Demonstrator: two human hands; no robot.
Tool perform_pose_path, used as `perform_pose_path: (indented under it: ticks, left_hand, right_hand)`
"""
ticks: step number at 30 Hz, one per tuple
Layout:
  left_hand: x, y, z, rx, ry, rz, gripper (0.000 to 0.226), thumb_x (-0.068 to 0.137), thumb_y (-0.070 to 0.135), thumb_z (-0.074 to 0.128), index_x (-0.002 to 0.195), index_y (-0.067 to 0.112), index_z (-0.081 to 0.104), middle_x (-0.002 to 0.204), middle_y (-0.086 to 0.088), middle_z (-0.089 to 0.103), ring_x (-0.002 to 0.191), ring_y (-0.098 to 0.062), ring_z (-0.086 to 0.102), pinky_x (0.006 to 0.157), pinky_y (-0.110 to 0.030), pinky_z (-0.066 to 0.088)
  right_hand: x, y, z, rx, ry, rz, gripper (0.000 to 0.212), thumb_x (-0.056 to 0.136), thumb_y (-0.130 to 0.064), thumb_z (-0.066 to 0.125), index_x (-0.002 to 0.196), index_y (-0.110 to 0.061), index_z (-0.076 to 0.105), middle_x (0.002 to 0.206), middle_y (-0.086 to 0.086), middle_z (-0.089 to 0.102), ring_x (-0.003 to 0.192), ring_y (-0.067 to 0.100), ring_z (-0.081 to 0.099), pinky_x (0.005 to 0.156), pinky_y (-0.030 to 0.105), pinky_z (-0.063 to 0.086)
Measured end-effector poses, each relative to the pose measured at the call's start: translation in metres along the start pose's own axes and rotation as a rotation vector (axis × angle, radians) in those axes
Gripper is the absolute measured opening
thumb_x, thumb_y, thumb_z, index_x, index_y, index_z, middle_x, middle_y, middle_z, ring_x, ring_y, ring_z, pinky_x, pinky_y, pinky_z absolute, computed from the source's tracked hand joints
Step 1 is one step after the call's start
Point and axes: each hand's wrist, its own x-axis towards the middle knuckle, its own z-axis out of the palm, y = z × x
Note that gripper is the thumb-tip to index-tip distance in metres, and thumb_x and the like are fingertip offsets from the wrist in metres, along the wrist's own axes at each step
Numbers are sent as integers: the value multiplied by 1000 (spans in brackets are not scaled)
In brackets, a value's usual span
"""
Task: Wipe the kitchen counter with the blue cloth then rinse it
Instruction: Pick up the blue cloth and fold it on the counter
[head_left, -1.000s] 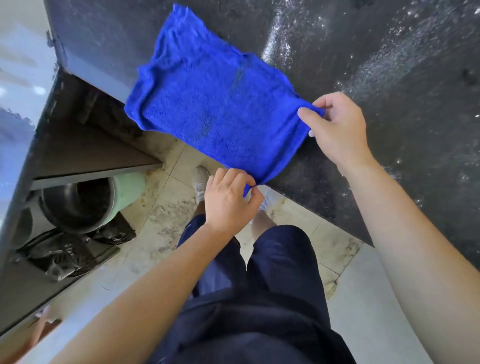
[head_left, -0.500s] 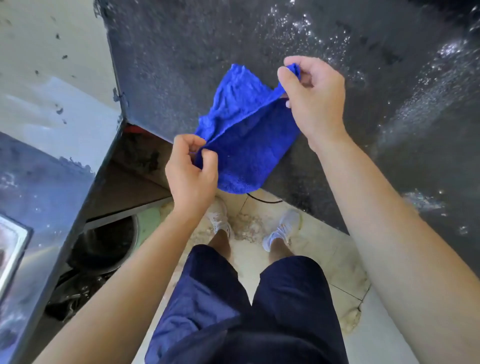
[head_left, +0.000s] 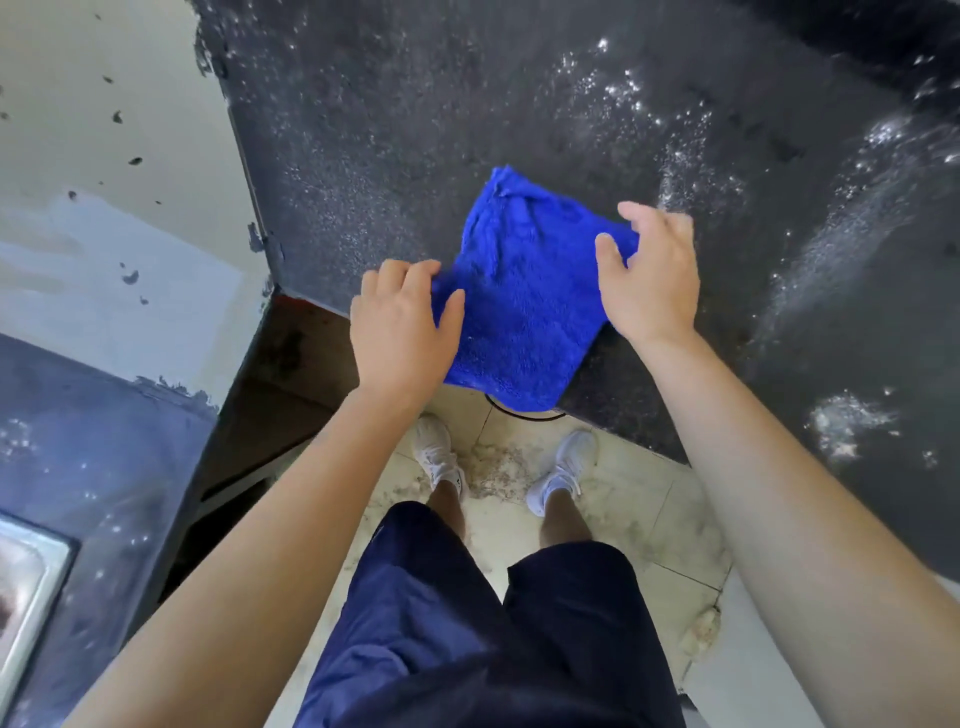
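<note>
The blue cloth lies folded into a rough square on the dark speckled desk, close to the front edge, with its near corner hanging a little over that edge above the floor. The left hand rests on the cloth's left side, thumb laid flat on top and fingers loosely bent at the edge; its grip is apart, not pinching anything that shows. The right hand sits at the cloth's right corner, slightly blurred, fingers spread and relaxed with the thumb touching the fabric, so its grip is apart as well. White wet specks are scattered over the desk to the right of the cloth and farther back. Below the desk edge are pale stained floor tiles, two white shoes and dark blue shorts. To the left stands a light wall with chipped dark marks, and in the lower left corner the rim of a metal sink
</note>
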Motion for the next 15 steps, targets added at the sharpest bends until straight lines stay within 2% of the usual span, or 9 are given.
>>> perform_pose_path:
  ticks: [3, 5, 7, 10, 12, 15]
  left_hand:
    - [49, 16, 3, -14, 13, 168, 38, 96, 31, 57, 128, 11, 62, 122, -13, 60, 105, -37, 54, 83, -51, 49]
    - [82, 28, 8, 72, -53, 295, 48, 98, 27, 54, 144, 13, 50, 146, -12, 48, 121, -38, 47, 91, -49, 44]
    - [106, 38, 14, 184, -159, 416, 57, 99, 23, 51, 154, 16, 34, 158, -7, 35, 131, -36, 38, 97, -48, 37]
    - [123, 45, 19, 325, -219, 510, 60, 97, 17, 50, 154, 17, 32, 143, -8, 48, 126, -36, 40, 94, -48, 33]
    - [127, 44, 21, 405, -231, 530, 50, 96, 17, 50, 146, 15, 43, 130, -12, 53, 120, -36, 42, 91, -48, 32]
    - [133, 44, 16, 424, -280, 529, 38, 94, 18, 52, 131, 16, 59, 120, -14, 57, 115, -37, 45, 90, -46, 33]
  right_hand:
    - [-1, 9, -2, -135, -2, 56, 43, 103, -31, 50, 144, -19, 50, 138, 5, 45, 124, 25, 50, 90, 38, 45]
    - [-2, 15, -2, -189, -29, 57, 38, 102, -32, 54, 137, -19, 58, 135, 6, 46, 125, 26, 47, 90, 37, 44]
    - [-4, 20, -1, -170, -8, 51, 28, 99, -33, 59, 124, -21, 65, 129, 5, 48, 122, 26, 48, 86, 32, 41]
    - [-5, 23, 2, -68, 29, 52, 22, 98, -32, 59, 116, -20, 64, 120, 4, 55, 113, 27, 54, 82, 29, 36]
    - [-4, 24, 3, 58, 40, 84, 21, 99, -29, 57, 116, -17, 60, 107, -1, 62, 102, 24, 59, 81, 30, 40]
    - [4, 21, -4, 275, 2, 192, 33, 95, -26, 64, 125, -15, 56, 85, -10, 62, 95, 13, 60, 91, 29, 47]
